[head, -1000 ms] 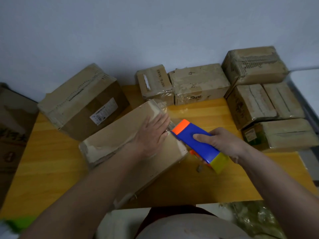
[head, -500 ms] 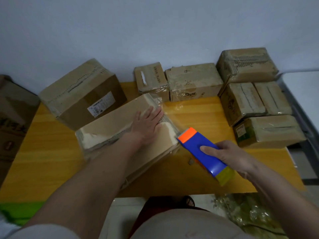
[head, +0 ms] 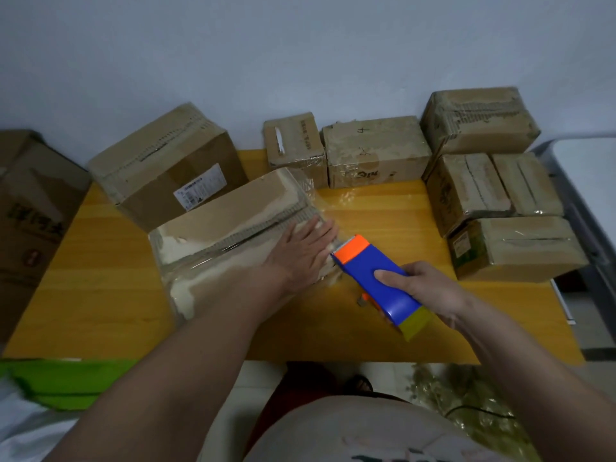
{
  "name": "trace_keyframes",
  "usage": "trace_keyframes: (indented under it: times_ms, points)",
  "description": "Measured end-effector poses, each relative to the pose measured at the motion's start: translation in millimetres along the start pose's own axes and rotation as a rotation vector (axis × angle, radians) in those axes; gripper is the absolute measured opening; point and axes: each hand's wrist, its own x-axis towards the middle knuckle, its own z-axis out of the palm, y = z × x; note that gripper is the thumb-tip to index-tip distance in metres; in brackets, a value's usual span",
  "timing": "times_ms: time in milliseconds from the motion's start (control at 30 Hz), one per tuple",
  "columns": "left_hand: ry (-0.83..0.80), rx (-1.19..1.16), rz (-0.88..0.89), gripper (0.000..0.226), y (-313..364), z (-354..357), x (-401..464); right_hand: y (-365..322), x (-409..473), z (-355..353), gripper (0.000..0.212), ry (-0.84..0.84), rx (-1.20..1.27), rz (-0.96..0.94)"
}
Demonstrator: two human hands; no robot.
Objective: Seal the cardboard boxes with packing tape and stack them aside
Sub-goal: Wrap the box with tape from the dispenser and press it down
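Here my left hand (head: 301,258) lies flat, fingers straight, pressing the box (head: 233,235) at mid-surface (head: 383,208) so it won't slide while I tape. My right hand (head: 421,288) grips the dispenser (head: 376,281), its orange end just beside the box's right end. Other boxes (head: 376,151) wait along the wall.

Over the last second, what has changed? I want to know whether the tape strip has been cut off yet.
The blue tape dispenser with the orange head pulled away from the flat cardboard box, then came back to its right end. The right hand kept its grip on it. The left hand stayed flat on the box, sliding slightly toward that end. The other boxes stayed put. Whether the tape is cut cannot be seen.
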Motion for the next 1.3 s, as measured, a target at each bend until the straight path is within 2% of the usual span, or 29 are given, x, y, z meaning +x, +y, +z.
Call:
trace_keyframes:
  times_ms: [167, 433, 600, 767, 900, 933, 1067, 1167, 1300]
  points:
    - [0.004, 0.009, -0.015, 0.052, 1.3, 1.4, -0.2, 9.5, -10.2, 2.1, 0.046, 0.045, -0.029, -0.036]
    - [0.040, 0.051, -0.037, 0.052, 5.5, 6.0, -0.6, 40.4, -41.4, -17.7, 0.039, 0.029, -0.005, 0.062]
    - [0.088, -0.060, -0.168, 0.062, 15.3, 10.0, 2.7, 33.6, -22.4, -13.1, 0.049, 0.071, -0.099, 0.104]
    - [0.083, -0.020, -0.241, 0.074, 21.9, 14.3, 8.1, 15.7, 11.7, 3.2, 0.040, 0.183, -0.354, 0.146]
    - [0.095, 0.005, -0.258, 0.074, 22.9, 14.8, 6.6, 21.6, 28.9, 18.1, 0.039, 0.185, -0.738, 0.199]
    - [0.095, 0.010, -0.252, 0.075, 22.9, 15.1, 5.9, 31.7, 28.5, 19.1, 0.040, 0.201, -0.769, 0.225]
    - [0.145, 0.017, -0.260, 0.079, 23.7, 17.1, 8.0, 47.9, 30.1, 4.2, 0.044, 0.382, -0.654, 0.179]
    - [0.211, 0.047, -0.298, 0.079, 33.5, 22.4, 8.0, 45.6, 40.8, -13.3, 0.041, 0.540, -0.608, 0.061]
    - [0.282, 0.035, -0.403, 0.085, 50.3, 17.3, 20.8, 59.2, 58.2, -29.8, 0.031, 0.590, -0.588, 0.049]
